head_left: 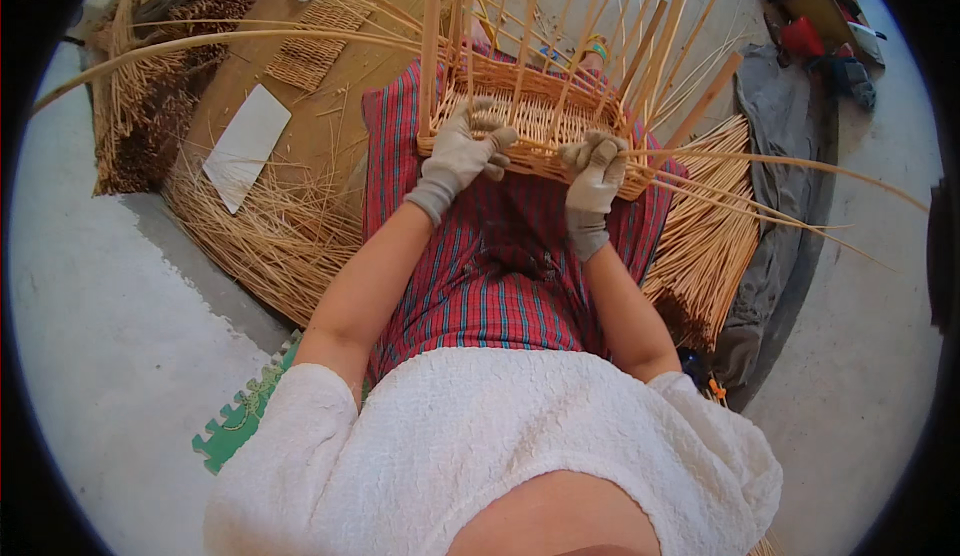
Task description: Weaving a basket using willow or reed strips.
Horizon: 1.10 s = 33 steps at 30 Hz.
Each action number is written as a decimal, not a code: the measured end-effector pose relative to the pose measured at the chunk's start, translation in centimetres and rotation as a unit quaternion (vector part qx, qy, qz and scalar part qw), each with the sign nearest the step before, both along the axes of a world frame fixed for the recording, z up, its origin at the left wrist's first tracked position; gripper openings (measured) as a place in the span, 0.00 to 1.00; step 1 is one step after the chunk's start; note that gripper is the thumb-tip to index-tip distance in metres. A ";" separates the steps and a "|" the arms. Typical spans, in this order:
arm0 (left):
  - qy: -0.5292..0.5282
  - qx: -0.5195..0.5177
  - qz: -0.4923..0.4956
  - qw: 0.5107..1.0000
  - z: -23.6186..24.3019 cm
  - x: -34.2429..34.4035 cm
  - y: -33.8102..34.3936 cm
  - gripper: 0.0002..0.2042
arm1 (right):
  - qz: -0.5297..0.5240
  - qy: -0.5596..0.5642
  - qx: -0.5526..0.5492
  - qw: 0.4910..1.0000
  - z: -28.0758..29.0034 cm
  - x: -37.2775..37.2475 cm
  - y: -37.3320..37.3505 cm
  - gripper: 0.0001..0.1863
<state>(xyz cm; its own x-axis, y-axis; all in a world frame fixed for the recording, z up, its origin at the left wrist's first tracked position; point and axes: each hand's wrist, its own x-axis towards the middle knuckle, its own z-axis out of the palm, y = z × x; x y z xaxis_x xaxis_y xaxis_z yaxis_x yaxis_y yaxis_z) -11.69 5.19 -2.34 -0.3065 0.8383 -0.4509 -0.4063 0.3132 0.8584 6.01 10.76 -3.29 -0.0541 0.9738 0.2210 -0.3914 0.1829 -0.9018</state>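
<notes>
An unfinished wicker basket rests on my lap over red checked cloth, its woven floor facing up. Tall stakes rise around its sides. My left hand, in a pale work glove, bends its fingers around the near left edge of the weave. Closed at the near right edge, my gloved right hand pinches a thin willow rod that runs out to the right. What lies under the fingertips is partly hidden.
Bundled rods lie to the right beside dark grey cloth. Loose rods, a white board and a flat woven panel lie to the left. Long canes stick out leftward from the basket.
</notes>
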 end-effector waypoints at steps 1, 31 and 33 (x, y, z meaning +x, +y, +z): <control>0.016 -0.016 0.027 0.999 0.1 0.3 0.4 0.14 | 0.004 0.003 0.002 1.000 0.8 -0.5 -0.5 0.16; 0.151 -0.058 -0.213 0.963 1.0 5.4 4.9 0.17 | 0.008 0.106 -0.001 0.994 0.2 10.4 1.7 0.12; 0.166 -0.023 -0.211 0.963 1.4 5.5 6.0 0.16 | -0.091 0.008 0.002 0.996 2.1 9.1 2.0 0.10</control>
